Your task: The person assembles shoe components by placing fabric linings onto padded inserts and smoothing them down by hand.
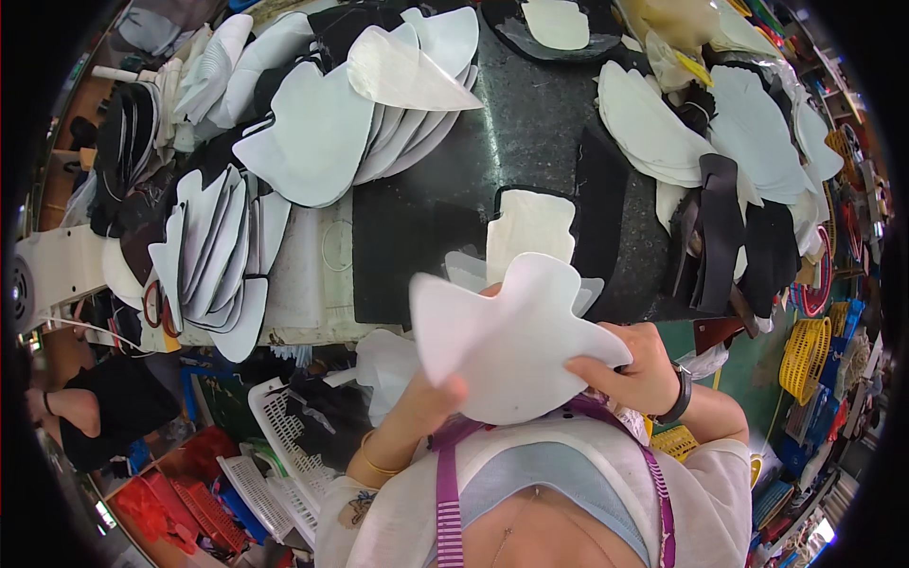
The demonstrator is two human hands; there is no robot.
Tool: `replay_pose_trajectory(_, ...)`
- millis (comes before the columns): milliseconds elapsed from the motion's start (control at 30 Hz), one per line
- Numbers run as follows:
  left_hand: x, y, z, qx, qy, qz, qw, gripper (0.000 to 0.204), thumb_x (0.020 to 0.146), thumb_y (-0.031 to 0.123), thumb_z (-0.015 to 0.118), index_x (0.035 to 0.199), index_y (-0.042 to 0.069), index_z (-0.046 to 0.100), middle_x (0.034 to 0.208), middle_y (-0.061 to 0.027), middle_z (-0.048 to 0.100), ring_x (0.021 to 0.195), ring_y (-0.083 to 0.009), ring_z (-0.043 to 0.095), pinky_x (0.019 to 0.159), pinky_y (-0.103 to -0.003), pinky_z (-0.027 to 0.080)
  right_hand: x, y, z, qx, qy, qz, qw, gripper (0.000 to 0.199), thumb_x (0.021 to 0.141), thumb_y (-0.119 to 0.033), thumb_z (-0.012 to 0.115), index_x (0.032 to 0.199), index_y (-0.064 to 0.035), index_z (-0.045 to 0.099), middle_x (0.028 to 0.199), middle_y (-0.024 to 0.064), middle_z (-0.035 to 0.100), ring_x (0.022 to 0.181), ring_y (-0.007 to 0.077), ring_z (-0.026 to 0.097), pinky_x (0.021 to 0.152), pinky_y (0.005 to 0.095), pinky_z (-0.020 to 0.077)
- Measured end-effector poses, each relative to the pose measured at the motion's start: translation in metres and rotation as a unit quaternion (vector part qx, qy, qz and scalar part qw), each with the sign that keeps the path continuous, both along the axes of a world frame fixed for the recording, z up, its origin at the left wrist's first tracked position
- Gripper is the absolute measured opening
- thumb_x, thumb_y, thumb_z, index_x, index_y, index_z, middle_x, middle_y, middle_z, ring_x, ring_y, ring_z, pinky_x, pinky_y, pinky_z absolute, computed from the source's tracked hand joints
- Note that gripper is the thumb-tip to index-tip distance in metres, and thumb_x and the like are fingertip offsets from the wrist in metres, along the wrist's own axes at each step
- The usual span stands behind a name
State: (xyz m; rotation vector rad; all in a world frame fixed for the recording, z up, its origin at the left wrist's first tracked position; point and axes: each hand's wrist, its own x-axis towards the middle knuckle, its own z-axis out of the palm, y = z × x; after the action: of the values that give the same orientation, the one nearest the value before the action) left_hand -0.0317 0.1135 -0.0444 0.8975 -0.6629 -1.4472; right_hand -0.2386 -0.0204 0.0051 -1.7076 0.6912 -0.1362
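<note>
In front of my chest I hold a smooth white cut-out panel [516,364] with curved lobes, its left part smeared by motion. My right hand [636,367] pinches its right corner, thumb on top. My left hand [424,409] is at its lower left edge, slightly blurred, with most of its fingers hidden behind the panel. A fingertip shows above the panel's top edge; I cannot tell whose hand it belongs to. Just beyond lies a cream piece [532,225] on black material, with translucent pale pieces beside it partly covered by the panel.
The dark work surface [530,114] carries a fanned stack of white panels [317,133] at left and another stack [653,128] at right. Red-handled scissors [153,305] are at the left edge. White baskets [284,445] stand below left; a yellow basket [805,358] is at far right.
</note>
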Motion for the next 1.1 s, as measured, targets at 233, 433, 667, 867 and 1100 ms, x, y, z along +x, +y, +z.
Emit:
replay_pose_trajectory(233, 0.015, -0.051, -0.004, 0.024, -0.388, 0.226, 0.893, 0.034, 0.083, -0.001, 0.062, 0.117, -0.002, 0.058, 0.085, -0.0035, 0.056, 0.067, -0.0050, 0.051, 0.055, -0.016, 0.040, 0.003, -0.019, -0.010, -0.095, 0.026, -0.050, 0.994, 0.016, 0.081, -0.012, 0.065, 0.088, 0.0017, 0.062, 0.068, 0.0153, 0.060, 0.055, 0.0269, 0.060, 0.053, 0.0310, 0.0467)
replay_pose_trajectory(433, 0.019, -0.061, -0.003, 0.105, -0.368, 0.258, 0.887, 0.049, 0.083, -0.004, 0.061, 0.127, -0.001, 0.041, 0.077, -0.0044, 0.060, 0.061, -0.0046, 0.054, 0.054, -0.016, 0.043, 0.006, -0.031, -0.020, -0.065, 0.043, -0.065, 0.995, 0.018, 0.082, -0.013, 0.064, 0.090, 0.0035, 0.061, 0.069, 0.0140, 0.062, 0.054, 0.0194, 0.062, 0.052, 0.0275, 0.0472)
replay_pose_trajectory(667, 0.013, -0.055, -0.013, 0.071, -0.402, 0.269, 0.872, 0.050, 0.083, -0.005, 0.061, 0.127, 0.000, 0.038, 0.081, -0.0047, 0.059, 0.063, -0.0029, 0.051, 0.053, -0.014, 0.040, 0.010, -0.039, -0.023, -0.012, 0.039, -0.095, 0.995, 0.017, 0.084, -0.011, 0.062, 0.090, 0.0040, 0.061, 0.070, 0.0101, 0.063, 0.058, 0.0140, 0.062, 0.052, 0.0249, 0.0472)
replay_pose_trajectory(867, 0.017, -0.039, -0.032, -0.047, -0.477, 0.313, 0.820, 0.046, 0.082, -0.007, 0.062, 0.122, 0.000, 0.040, 0.084, -0.0084, 0.061, 0.064, -0.0069, 0.054, 0.053, -0.017, 0.044, 0.011, -0.040, -0.020, -0.058, 0.031, -0.086, 0.994, 0.015, 0.085, -0.010, 0.061, 0.094, 0.0026, 0.061, 0.073, 0.0108, 0.062, 0.059, 0.0148, 0.061, 0.056, 0.0250, 0.0463)
replay_pose_trajectory(1100, 0.012, -0.052, -0.025, 0.001, -0.510, 0.332, 0.794, 0.038, 0.079, -0.004, 0.068, 0.112, 0.000, 0.051, 0.076, -0.0056, 0.061, 0.059, -0.0077, 0.053, 0.052, -0.019, 0.043, 0.013, -0.039, -0.024, -0.051, 0.035, -0.100, 0.993, 0.016, 0.086, -0.009, 0.060, 0.098, 0.0015, 0.061, 0.077, 0.0114, 0.063, 0.062, 0.0158, 0.061, 0.058, 0.0254, 0.0466)
